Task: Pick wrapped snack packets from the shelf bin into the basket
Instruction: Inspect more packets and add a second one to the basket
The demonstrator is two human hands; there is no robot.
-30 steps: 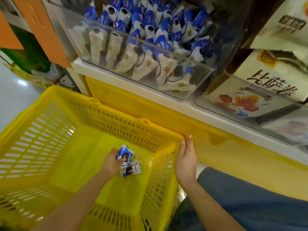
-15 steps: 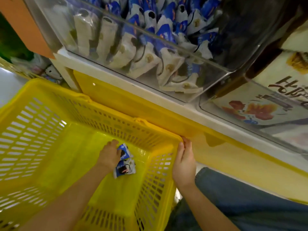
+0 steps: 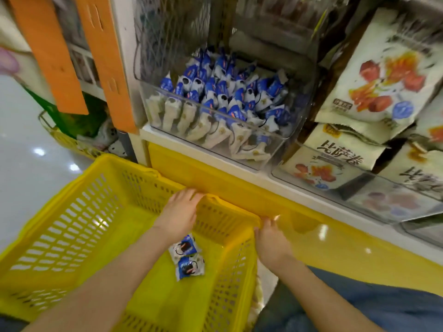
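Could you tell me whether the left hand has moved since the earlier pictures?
Yes. The left hand let go of the packets and rose to the far rim of the basket.

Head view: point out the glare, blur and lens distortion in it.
Head view, glare: white spots on the floor and the yellow shelf front. Head view, blur: the left hand smears at its fingers, while the packets in the basket look fairly sharp. Head view, distortion: the wide lens bows the shelf front and tilts the clear bin.
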